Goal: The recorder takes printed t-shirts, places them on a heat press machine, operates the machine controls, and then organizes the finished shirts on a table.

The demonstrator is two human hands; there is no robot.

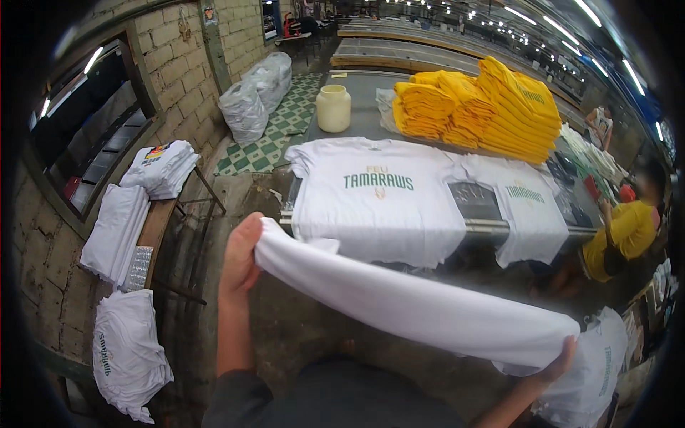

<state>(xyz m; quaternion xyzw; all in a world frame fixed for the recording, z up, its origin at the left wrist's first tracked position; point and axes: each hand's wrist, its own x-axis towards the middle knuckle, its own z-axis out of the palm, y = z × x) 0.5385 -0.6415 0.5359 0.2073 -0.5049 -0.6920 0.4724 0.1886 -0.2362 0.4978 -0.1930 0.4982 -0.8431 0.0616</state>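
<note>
A white T-shirt (pixel 414 303), folded into a long strip, is stretched across in front of me, its right end lower than its left. My left hand (pixel 242 251) is closed on its left end. At the other end my right hand (pixel 559 365) grips the cloth, its fingers partly hidden by it. Beyond the strip, a white T-shirt with a green and gold print (pixel 378 207) lies spread on the long dark table, its hem hanging over the edge. A smaller-looking printed white shirt (pixel 531 207) lies to its right.
Behind the shirts stand stacks of folded yellow shirts (pixel 478 107) and a cream plastic jar (pixel 333 108). Folded white shirts (pixel 115 232) fill a side table on the left. Printed white shirts (pixel 589 371) hang at lower right. A person in yellow (pixel 628 239) is at the right.
</note>
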